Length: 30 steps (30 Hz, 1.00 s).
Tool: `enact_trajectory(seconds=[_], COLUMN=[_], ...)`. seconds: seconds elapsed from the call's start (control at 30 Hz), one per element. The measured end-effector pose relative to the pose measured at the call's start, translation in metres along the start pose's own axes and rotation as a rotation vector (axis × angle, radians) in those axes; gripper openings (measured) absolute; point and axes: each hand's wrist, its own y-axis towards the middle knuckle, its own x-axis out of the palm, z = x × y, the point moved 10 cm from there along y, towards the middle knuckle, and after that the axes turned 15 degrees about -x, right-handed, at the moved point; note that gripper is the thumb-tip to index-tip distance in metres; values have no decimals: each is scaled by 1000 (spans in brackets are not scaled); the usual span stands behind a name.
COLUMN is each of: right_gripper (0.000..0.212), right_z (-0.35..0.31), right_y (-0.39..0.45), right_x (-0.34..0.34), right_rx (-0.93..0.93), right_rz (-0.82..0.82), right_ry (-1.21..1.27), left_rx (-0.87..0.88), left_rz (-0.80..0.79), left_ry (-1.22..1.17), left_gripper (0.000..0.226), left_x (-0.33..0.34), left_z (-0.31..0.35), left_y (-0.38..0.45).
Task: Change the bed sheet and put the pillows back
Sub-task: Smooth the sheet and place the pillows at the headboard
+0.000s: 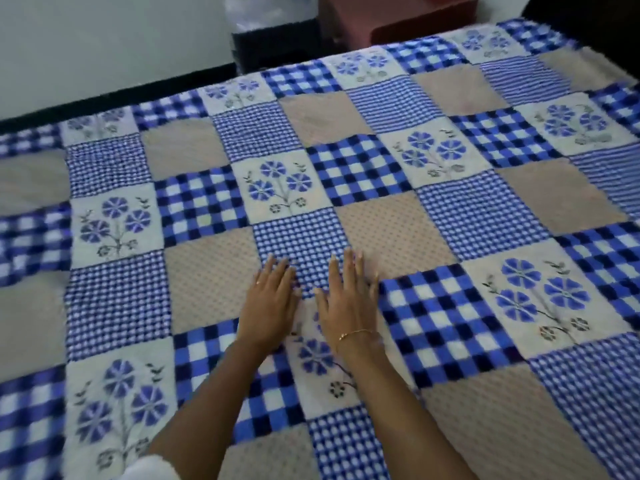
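From the head view, we are leaning over the bed and looking down at a patchwork bed sheet [346, 174] in blue checks, blue flowers and beige squares, which is covering the whole top of the mattress. We are laying both hands flat on it, side by side and near the edge closest to us. Our left hand [270, 299] is resting palm down with straight fingers that are only slightly spread, a ring showing on one of them. Our right hand [346, 299] is lying just beside it, also flat, fingers straight and close together, a thin bracelet [356, 332] crossing the wrist. Neither hand is holding or pinching anything; both are pressing on the cloth.

The sheet is stretching away from our hands in every direction, with its greater run going left to right across the view and its far edge lying along the dark strip of floor by the white wall [104, 39]. Most of the cloth is lying ahead of the fingertips, so we judge that a smoothing stroke would be pushing forward and outward, each hand toward its own side. The two hands are about equally near the middle. We are seeing soft ripples toward the far right corner, well apart from both hands. No pillows are showing here, so that step looks not yet done. A dark crate [273, 43] and a reddish cabinet [398, 15] are standing beyond the bed.
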Motion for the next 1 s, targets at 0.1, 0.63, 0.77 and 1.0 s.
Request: enact_trajectory(seconds=[0.1,0.63,0.77,1.0], right_gripper=[61,60,59,57], right_z=[-59,-221,-235,-163], right_y=[41,107,119,163], right_x=[18,66,61,24], right_rx=[-81,-291,-286,-152], right_rz=[-37,-53,-25,49], right_ry=[-1,-48,-14,56], left_rx=[-28,-766,-937,-305], left_rz=[8,77,69,14], left_ry=[26,-3,13,-36], left_gripper=[72,78,69,56], left_x=[-6,-52,-65,-66], left_z=[-58,-364,-362,-190], left_y=[16,-10,-4,94])
